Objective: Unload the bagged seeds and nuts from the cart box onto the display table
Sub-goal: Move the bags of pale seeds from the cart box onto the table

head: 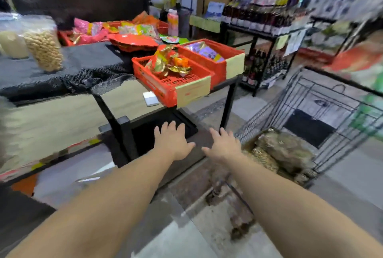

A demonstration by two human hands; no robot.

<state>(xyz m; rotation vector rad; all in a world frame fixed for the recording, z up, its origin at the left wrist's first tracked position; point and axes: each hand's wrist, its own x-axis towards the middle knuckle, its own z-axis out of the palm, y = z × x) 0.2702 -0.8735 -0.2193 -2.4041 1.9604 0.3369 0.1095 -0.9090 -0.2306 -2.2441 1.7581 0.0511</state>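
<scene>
My left hand (173, 143) and right hand (224, 145) are spread, holding nothing; the bagged seeds (284, 151) lie in the cart (323, 100), just right of my right hand.

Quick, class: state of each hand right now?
Left hand: open, fingers spread, holding nothing.
Right hand: open, fingers spread, holding nothing.

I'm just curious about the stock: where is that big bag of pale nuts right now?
The bag of pale nuts stands at the far left of the head view, on the dark cloth covering the display table, left of the red baskets.
</scene>
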